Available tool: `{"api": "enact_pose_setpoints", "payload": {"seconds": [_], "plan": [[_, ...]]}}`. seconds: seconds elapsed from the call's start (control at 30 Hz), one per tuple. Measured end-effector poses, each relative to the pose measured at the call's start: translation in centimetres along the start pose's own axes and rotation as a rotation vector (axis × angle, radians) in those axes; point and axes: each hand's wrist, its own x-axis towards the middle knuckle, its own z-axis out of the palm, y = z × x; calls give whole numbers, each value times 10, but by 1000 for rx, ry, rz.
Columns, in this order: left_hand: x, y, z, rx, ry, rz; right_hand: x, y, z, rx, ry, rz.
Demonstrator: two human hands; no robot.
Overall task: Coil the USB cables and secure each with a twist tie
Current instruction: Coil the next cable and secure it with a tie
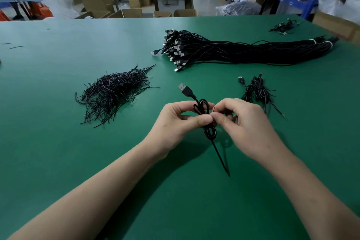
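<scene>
1. The USB cable (202, 110) is held just above the green worktop (78, 161), near the middle. It is folded into a small coil, with its plug (184, 89) pointing far-left.
2. The coil is pinched at its waist by the left hand (175, 121), thumb against curled fingers. The right hand (245, 124) is closed on the same waist from the right; whether its fingers also grip the tie is hidden.
3. A thin straight strand, judged to be the twist tie (221, 159), hangs from the coil toward the near edge, so the securing step appears to be under way.
4. The loops could spring apart if the left pinch is eased before enough turns are made.
5. The tie could slip off the waist if it is twisted loosely or off-centre, since one long tail is left free.
6. A red wire end (213, 109) shows beside the right fingers and could be caught in the twist.
7. Spare ties (115, 93) lie far-left, the uncoiled bundle (243, 52) far-right and finished coils (257, 89) just right; the tail could snag these if it is swung.
</scene>
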Motion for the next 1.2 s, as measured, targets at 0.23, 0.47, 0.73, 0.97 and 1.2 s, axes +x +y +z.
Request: {"api": "enact_pose_setpoints", "payload": {"seconds": [0.23, 0.47, 0.73, 0.97, 1.2], "plan": [[-2, 2, 3, 210, 87, 56, -1, -4, -2, -129, -144, -8], [-2, 2, 4, 475, 127, 239, -1, -6, 1, 137, -176, 156], [2, 11, -9, 1082, 107, 839, -3, -14, 7, 995, -289, 522], [-4, 18, -1, 326, 48, 265, 0, -12, 7, 616, -14, 285], [-1, 21, 3, -76, 64, -139, -7, -17, 10, -12, 191, -95]]}}
